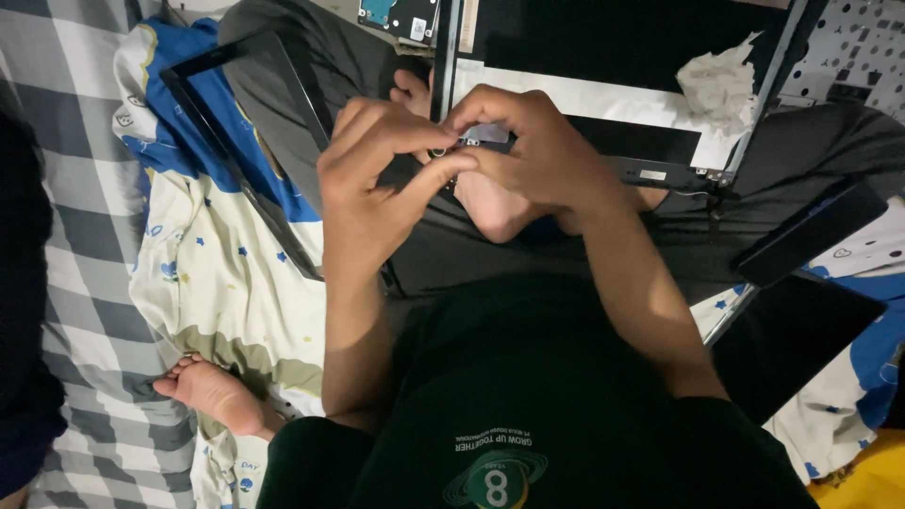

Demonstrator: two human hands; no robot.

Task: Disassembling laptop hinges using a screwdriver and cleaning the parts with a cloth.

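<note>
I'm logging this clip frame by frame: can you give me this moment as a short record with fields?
Setting: person seated on a patterned bedsheet
Left hand: fingertips pinch a small metal part
Right hand: pinches the same part
Beneath: opened laptop panel
Nearby: loose black bezel frame, crumpled tissue, dark slab, bare foot

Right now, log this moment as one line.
left hand: pinching small metal part | right hand: pinching same part | below: laptop lid | beside: black bezel frame

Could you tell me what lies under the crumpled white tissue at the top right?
The tissue rests on the opened laptop panel, over its white strip and dark upper area. Whatever the tissue covers directly is hidden.
</note>
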